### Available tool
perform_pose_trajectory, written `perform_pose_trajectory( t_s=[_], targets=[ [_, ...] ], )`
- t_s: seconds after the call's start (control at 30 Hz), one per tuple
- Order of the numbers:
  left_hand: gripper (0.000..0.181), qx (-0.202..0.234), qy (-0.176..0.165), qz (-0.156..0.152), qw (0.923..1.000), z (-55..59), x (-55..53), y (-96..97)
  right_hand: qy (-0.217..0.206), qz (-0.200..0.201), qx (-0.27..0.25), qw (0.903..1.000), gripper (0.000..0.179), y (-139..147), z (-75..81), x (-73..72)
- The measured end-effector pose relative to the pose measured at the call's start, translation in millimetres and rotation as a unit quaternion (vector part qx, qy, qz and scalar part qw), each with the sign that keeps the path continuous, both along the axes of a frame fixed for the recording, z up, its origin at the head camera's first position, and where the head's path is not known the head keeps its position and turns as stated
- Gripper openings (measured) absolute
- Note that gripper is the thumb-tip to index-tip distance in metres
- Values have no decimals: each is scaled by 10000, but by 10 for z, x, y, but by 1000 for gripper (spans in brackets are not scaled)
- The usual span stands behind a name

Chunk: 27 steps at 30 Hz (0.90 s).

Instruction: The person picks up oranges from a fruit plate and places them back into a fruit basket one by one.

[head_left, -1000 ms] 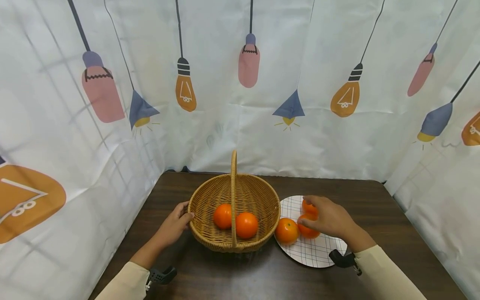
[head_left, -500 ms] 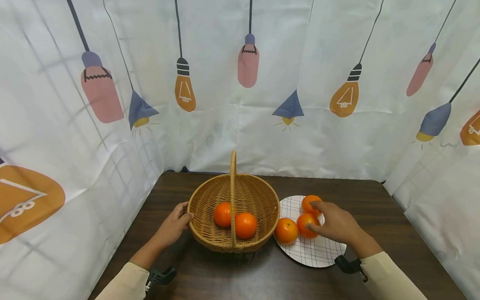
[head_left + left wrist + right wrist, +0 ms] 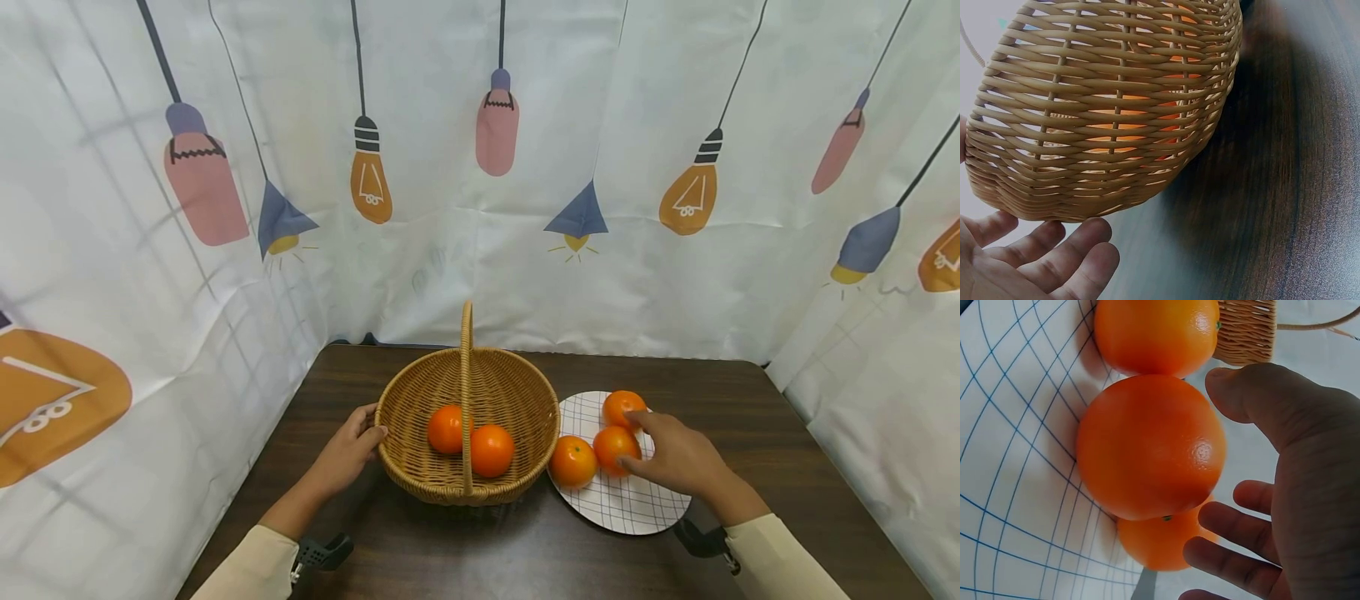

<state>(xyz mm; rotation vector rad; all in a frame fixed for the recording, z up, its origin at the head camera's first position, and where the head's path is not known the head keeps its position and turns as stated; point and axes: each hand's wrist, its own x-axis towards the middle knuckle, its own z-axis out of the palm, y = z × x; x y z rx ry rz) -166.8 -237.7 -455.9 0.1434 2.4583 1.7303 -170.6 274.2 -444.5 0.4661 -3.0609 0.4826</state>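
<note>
My left hand [image 3: 347, 454] grips the left side of a wicker basket [image 3: 521, 400], thumb at the rim and fingers against the outside. Two oranges, a left one [image 3: 445, 429] and a front one [image 3: 492, 451], lie inside the basket. My right hand [image 3: 678, 454] hovers at the right of the plate, fingers spread and thumb apart, close to the middle orange [image 3: 1150, 447]. That orange sits between a front-left orange [image 3: 573, 462] and a back orange [image 3: 622, 409] on a round white plate [image 3: 637, 510] with a grid pattern.
A tall arched handle [image 3: 467, 358] rises over the basket's middle. Basket and plate stand side by side on a dark wooden table [image 3: 480, 558]. White curtains [image 3: 450, 275] printed with lamps hang behind and along both sides.
My right hand has drawn back to the right from above the plate's middle and back oranges, uncovering them. My left hand stays on the basket.
</note>
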Motion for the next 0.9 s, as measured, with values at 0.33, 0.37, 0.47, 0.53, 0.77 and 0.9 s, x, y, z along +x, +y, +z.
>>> perform_pose_trajectory(
  t_s=[0.33,0.37,0.47,0.53,0.77,0.9],
  targets=[
    [58,-31,10,-23,10000,-17,-6,-8,93,49,-17,9999,79,22,-112,-1],
    [58,-42,16,-25,10000,-18,-6,-9,91,28,-22,10000,79,22,-123,-1],
    [59,-72,27,-28,10000,-19,-5,-11,104,7,-29,9999,79,23,-150,2],
    [58,-81,24,-24,10000,-18,-4,-12,133,47,-56,9999,79,18,-154,7],
    [57,-89,8,-2,10000,-16,-11,-7,134,65,-53,9999,79,17,-191,-2],
    [56,-129,-8,19,9999,-20,-13,-6,203,127,-36,9997,80,17,-209,-6]
  ],
)
